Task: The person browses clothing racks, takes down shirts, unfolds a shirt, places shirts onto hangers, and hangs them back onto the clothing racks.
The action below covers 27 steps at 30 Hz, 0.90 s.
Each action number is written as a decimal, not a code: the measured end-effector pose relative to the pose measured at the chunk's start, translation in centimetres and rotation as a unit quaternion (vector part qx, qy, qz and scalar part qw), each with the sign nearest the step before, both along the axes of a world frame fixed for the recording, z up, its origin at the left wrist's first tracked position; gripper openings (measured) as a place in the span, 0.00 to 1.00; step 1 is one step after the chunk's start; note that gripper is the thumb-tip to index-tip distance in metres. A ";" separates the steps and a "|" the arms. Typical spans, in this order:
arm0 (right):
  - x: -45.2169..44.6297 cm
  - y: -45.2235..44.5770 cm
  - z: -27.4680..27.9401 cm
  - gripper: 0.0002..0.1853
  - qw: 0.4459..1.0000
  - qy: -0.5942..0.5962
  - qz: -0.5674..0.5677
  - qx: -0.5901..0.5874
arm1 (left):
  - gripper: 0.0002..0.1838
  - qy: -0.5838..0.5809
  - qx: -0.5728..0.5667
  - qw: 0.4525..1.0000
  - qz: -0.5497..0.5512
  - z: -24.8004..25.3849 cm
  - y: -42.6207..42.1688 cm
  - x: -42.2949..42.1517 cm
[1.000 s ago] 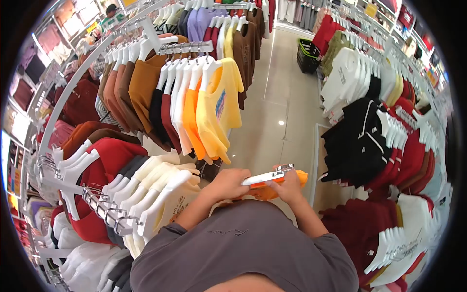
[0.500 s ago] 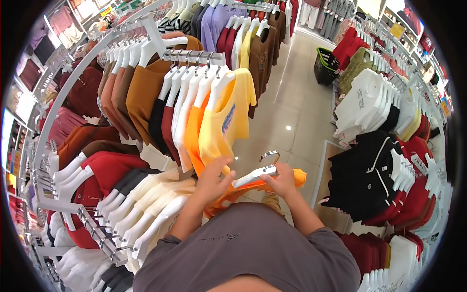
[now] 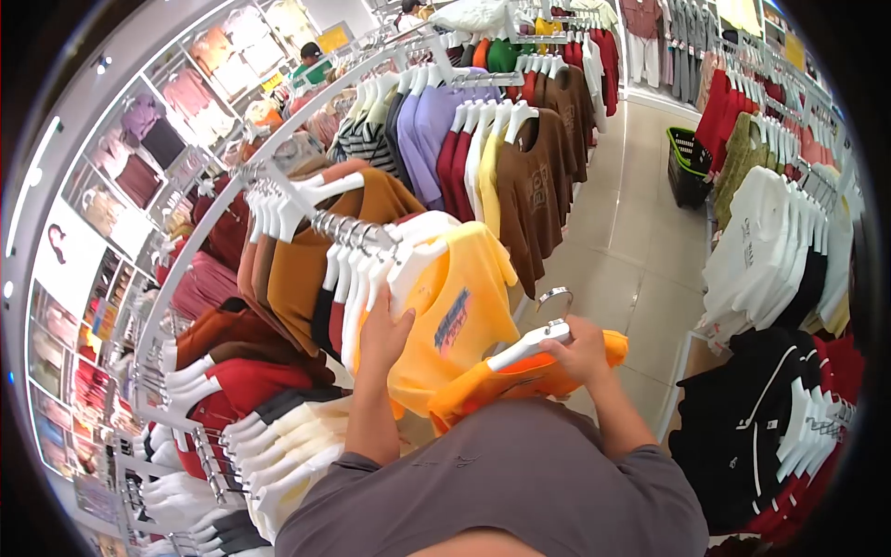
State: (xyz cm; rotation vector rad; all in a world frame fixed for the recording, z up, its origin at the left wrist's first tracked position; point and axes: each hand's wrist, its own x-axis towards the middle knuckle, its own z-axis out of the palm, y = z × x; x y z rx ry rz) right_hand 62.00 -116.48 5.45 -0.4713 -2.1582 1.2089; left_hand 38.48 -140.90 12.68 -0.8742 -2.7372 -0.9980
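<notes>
Our right hand (image 3: 577,353) is closed around a white hanger (image 3: 527,346) just beside the base of its metal hook (image 3: 556,299), with the thumb laid over the top. From that hanger drapes an orange garment (image 3: 501,381), held close in front of our grey shirt (image 3: 492,478); one end of it sticks out beyond the hand, and the hook points up, clear of any rail. Our left hand (image 3: 382,336) is raised against the row of hanging clothes, fingers upward and thumb apart, touching the near edge of a yellow shirt (image 3: 483,278) with a blue and pink print; we cannot tell whether the fingers grip anything there. The yellow shirt hangs at the near end of a short metal rail (image 3: 351,228), in front of paler pieces, and its lower part meets the orange garment in our view. Behind it hangs a brown sweater (image 3: 531,181), next to lavender tops (image 3: 425,139). Below and left of our left arm we have a row of cream garments (image 3: 295,436). Across the tiled floor (image 3: 617,237), a black basket (image 3: 688,172) with a green rim stands near white shirts (image 3: 747,246) and black garments (image 3: 719,432) on the right.
</notes>
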 end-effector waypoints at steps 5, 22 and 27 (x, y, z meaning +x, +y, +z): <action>1.0 6.0 1.2 0.22 0.995 -0.012 -0.017 0.098 | 0.28 -0.037 0.018 0.998 0.046 0.0 2.8 -1.4; 5.0 21.3 0.8 0.25 0.998 -0.011 -0.045 -0.034 | 0.21 -0.157 -0.067 0.985 0.019 -1.4 6.6 3.5; 3.4 23.1 3.0 0.25 0.997 0.017 0.025 -0.074 | 0.19 -0.244 -0.139 0.959 -0.033 -9.4 4.3 6.3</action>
